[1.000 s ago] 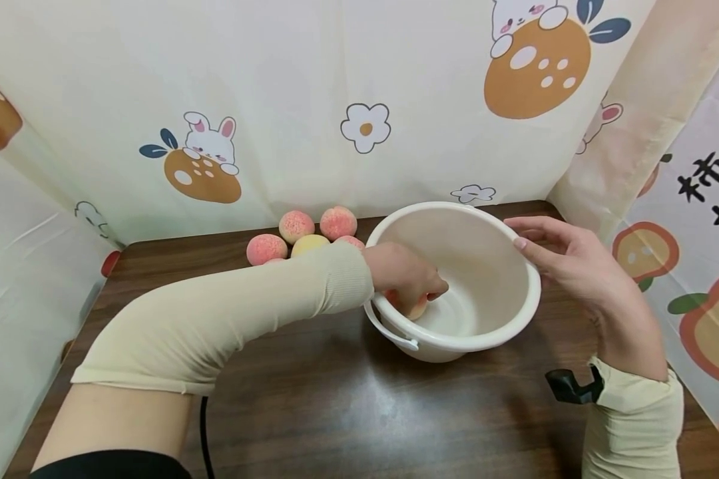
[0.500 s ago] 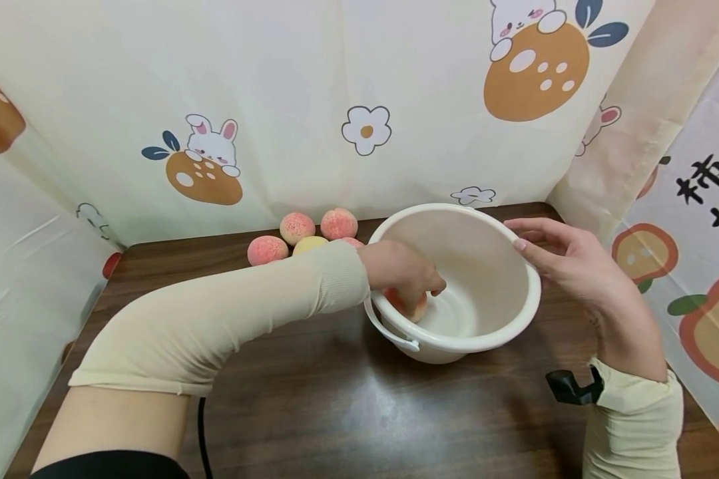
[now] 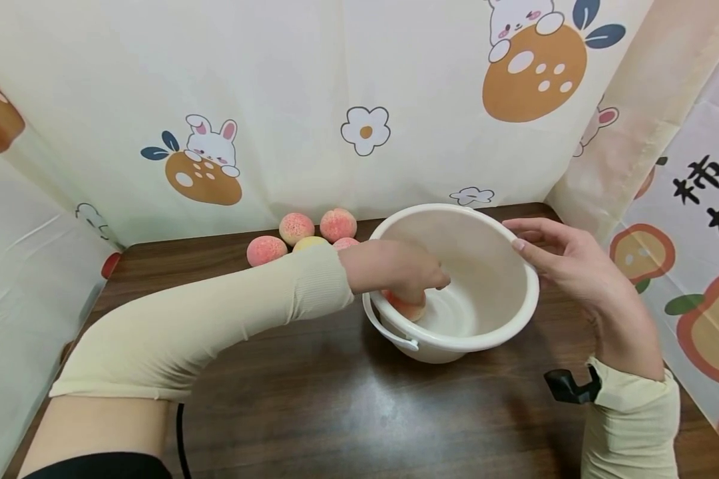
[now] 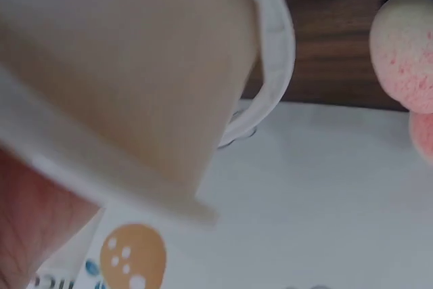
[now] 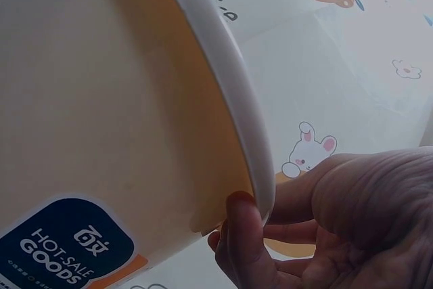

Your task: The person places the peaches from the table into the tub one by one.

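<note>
A white bucket (image 3: 503,319) stands on the table, tilted slightly. My left hand (image 3: 401,266) reaches over its left rim, with the fingers pointing down just above a pink-orange peach (image 3: 409,309) inside. That hand partly hides the peach, and its fingertips are hard to make out. On the far side, my right hand (image 3: 566,256) holds the bucket's right rim between thumb and fingers. The right wrist view shows the thumb and fingers of my right hand (image 5: 284,228) pinching the bucket rim (image 5: 237,93). The left wrist view shows mostly the bucket wall (image 4: 155,52).
Several pink peaches (image 3: 266,251) and a yellow one (image 3: 309,242) lie at the back of the brown table (image 3: 335,406), left of the bucket. The bucket's handle (image 3: 389,332) hangs at its near left. Behind the table hangs a printed curtain (image 3: 287,80).
My left hand has risen a little and its forearm has drawn left, showing more of the peach in the bucket. The peach stays about where it was. My right hand keeps its hold.
</note>
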A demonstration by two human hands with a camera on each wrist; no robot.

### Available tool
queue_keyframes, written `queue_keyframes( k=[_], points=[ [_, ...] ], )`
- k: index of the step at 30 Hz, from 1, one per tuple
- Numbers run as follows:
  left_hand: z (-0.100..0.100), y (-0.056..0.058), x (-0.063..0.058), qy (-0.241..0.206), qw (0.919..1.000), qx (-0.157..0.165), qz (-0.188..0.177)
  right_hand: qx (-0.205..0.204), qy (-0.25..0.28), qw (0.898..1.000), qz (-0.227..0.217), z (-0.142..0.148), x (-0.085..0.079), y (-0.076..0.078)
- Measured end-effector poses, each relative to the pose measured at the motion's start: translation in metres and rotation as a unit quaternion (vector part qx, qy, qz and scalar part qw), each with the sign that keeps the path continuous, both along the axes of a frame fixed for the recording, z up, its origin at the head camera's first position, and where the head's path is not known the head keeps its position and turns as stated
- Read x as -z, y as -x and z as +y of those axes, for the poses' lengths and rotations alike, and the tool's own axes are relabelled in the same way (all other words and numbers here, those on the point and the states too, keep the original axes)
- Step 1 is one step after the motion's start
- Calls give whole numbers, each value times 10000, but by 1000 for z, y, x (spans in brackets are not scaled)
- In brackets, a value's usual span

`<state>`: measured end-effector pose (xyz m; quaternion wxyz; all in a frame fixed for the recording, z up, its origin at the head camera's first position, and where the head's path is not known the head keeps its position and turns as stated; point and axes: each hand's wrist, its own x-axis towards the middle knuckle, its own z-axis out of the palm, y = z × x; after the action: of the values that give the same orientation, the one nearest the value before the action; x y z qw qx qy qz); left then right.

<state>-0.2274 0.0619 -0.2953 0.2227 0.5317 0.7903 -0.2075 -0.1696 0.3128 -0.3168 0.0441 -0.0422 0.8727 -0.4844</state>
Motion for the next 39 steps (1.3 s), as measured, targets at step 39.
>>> queue_keyframes(
  k=[39],
  points=[
    [-106,-10,-28,-4768,8626,-1670,279,59,27,10000,-31,-1,0,1]
  ],
)
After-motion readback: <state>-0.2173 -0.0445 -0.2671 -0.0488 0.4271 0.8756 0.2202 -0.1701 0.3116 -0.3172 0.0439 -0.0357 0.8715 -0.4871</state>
